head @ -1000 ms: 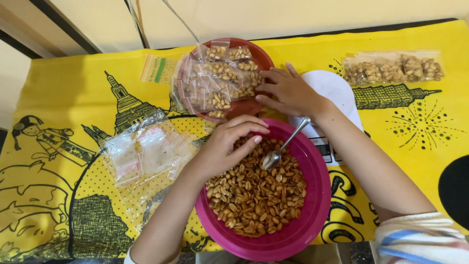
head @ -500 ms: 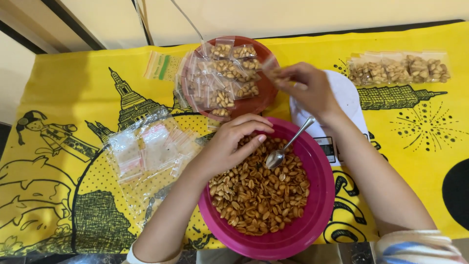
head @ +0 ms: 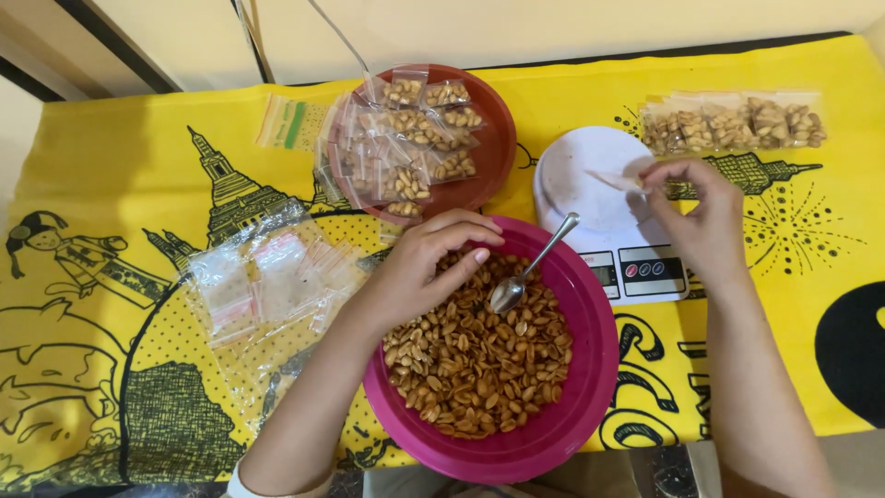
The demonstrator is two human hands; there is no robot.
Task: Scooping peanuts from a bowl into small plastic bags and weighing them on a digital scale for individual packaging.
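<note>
1. nearest us, pink bowl (head: 590, 369) of peanuts (head: 479, 360); our left hand (head: 419, 272) rests on its rim, fingers loosely curled, gripping nothing.
2. metal spoon (head: 530, 272) lies in the nuts.
3. empty clear bags (head: 267, 281) at left.
4. our right hand (head: 701, 217) pinches a small clear bag (head: 616, 180) above the white scale (head: 599, 203).
5. red plate (head: 493, 157) holds filled packets (head: 410, 138); more packets (head: 737, 124) far right.

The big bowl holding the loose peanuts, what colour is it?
Magenta pink, seen clearly in the head view: the bowl under the left hand.
</note>
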